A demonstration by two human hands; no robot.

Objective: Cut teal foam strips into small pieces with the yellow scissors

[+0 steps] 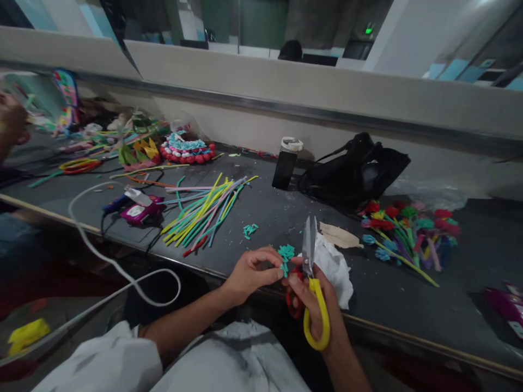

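My left hand (258, 272) is closed, thumb and forefinger pinching a small teal piece (285, 268), apparently cut pipe cleaner. Close by on its right, my right hand (316, 305) grips scissors (309, 256) with a yellow handle loop and a red one. Their blades point up and away from me and look nearly together. Just beyond my fingertips lies a little pile of cut teal pieces (287, 251), and a second small pile (250, 231) sits farther left. Crumpled white tissue (333, 269) rests beside my right hand, partly hidden by it.
A bundle of coloured pipe cleaners (204, 212) lies left of centre, beside a purple device (141, 211) with a white cable (102, 256). A dark bottle (286, 163), black bag (351, 171) and fuzzy flowers (412, 231) stand or lie behind and right. Another person's hand (12, 120) shows far left.
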